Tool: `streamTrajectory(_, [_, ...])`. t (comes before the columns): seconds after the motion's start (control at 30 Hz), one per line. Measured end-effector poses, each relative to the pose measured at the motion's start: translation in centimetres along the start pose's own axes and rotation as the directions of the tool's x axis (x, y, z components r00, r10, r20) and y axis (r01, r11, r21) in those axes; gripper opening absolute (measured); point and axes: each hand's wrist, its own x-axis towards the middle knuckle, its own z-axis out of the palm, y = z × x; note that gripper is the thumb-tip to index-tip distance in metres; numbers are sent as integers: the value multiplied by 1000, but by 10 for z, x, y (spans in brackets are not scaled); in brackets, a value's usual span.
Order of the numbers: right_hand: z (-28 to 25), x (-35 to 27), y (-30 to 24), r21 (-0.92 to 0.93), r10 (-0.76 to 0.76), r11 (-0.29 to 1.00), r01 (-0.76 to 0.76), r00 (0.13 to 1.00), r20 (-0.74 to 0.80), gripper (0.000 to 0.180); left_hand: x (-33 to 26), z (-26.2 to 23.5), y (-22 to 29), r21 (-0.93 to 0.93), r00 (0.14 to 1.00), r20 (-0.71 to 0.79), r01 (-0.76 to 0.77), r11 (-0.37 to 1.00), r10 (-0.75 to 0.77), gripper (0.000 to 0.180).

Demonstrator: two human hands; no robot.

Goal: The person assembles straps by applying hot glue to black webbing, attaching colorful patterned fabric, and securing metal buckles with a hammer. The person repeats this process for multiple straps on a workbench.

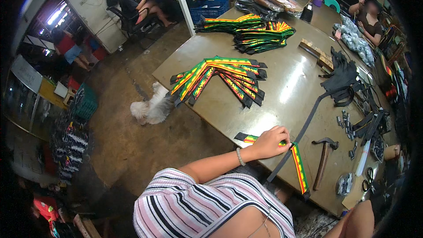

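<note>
My left hand (272, 142) is closed over a patterned green, yellow and red strap (299, 165) at the table's near edge. Thumb and fingertips pinch it at its bend, where a small black piece shows. One black-tipped end of the strap sticks out left of the hand; the other hangs toward the table edge. A long plain black strap (307, 123) runs diagonally across the table, passing by my fingertips. Of my right arm (359, 220) only a bare part shows at the lower right; its hand is out of view. A hammer (325, 158) lies right of the strap.
A fanned pile of patterned straps (220, 77) lies on the table (273, 88), with bundled straps (264, 33) farther back. On the right are black strap pieces (341, 72), small metal clips (346, 123) and scissors (369, 180). A white dog (154, 105) is on the floor. Other people sit farther off.
</note>
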Motion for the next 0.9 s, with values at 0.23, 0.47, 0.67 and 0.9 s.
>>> streamTrajectory(0.23, [3, -4, -5, -5, 14, 1000, -14, 1000, 18, 24, 1, 0, 1, -5, 1000, 13, 4, 1000, -4, 17])
streamTrajectory(0.47, [4, -12, -6, -21, 29, 999, -28, 999, 44, 25, -1, 2, -2, -1, 1000, 19, 23, 1000, -23, 19])
streamTrajectory(0.67, [7, -15, -3, -66, 6, 998, -3, 999, 44, 25, -1, 3, -2, 19, 1000, 12, -7, 1000, 6, 16])
streamTrajectory(0.9, [-1, -2, -27, -112, -53, 992, 52, 999, -7, 26, 4, 5, -9, -21, 1000, 24, 7, 1000, -6, 9])
